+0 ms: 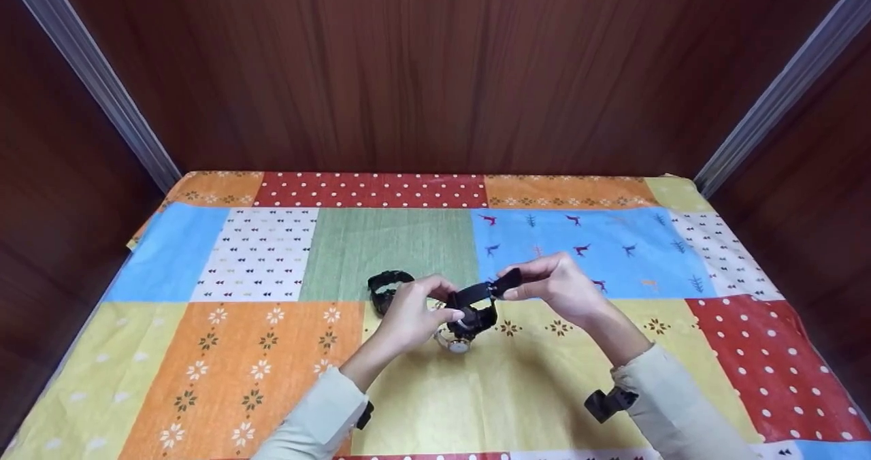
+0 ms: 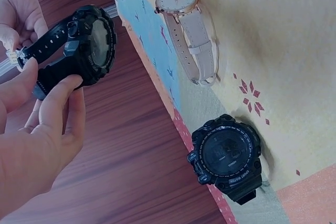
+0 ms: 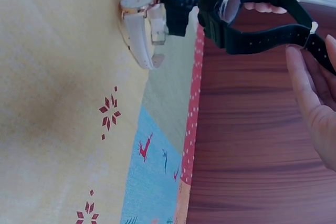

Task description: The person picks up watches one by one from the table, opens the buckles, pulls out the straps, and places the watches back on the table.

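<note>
Between both hands, raised above the table, is a black sport watch (image 1: 476,318) with a round dial and a long perforated strap. My left hand (image 1: 407,317) grips it near the case, thumb and fingers on the strap, as the left wrist view shows of this watch (image 2: 71,56). My right hand (image 1: 565,290) pinches the strap's loose end close to the buckle. In the right wrist view the strap (image 3: 257,41) forms a closed loop through the buckle. A pale-strapped watch (image 2: 178,1) with a rose-gold case sits below. Another black sport watch (image 2: 227,153) stands left of my left hand.
A patchwork-printed cloth (image 1: 258,371) covers the table. Dark wood panels (image 1: 408,72) rise behind it and at both sides. Black wrist-worn devices (image 1: 609,403) sit at both sleeves.
</note>
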`<state>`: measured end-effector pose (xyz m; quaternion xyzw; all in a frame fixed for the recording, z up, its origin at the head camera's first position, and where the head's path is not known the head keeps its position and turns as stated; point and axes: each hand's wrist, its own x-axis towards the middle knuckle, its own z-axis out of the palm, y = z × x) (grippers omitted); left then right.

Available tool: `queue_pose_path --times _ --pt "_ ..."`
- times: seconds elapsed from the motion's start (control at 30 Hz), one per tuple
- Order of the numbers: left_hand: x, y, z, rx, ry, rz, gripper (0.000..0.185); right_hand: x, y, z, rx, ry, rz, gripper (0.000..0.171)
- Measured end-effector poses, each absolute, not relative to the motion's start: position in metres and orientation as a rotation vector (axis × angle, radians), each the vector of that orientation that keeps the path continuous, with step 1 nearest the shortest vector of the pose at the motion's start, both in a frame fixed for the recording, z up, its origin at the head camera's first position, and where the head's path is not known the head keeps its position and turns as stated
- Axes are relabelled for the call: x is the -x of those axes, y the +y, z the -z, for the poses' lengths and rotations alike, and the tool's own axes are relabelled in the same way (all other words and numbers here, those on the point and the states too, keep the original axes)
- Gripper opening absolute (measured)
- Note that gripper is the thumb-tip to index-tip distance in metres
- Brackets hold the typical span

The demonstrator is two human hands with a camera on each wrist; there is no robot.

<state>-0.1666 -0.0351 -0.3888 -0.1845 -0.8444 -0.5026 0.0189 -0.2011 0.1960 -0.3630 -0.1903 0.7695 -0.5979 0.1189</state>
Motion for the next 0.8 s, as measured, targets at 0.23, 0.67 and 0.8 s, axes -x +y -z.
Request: queue_pose_path --times 0.23,0.67,0.8 --pt "0.168 -0.031 0.384 0.533 -2.655 1.547 0.027 0.201 0.195 0.363 0.493 2.283 1.746 0.029" --pt "0.166 -0.014 0.369 0.574 -2.547 1.409 0.01 0.198 0.19 0.362 0.501 2.318 1.743 0.03" --pt "0.167 -0.01 0.37 0.581 -2.55 1.413 0.01 0.197 0.189 0.364 0.503 2.31 1.75 0.033"
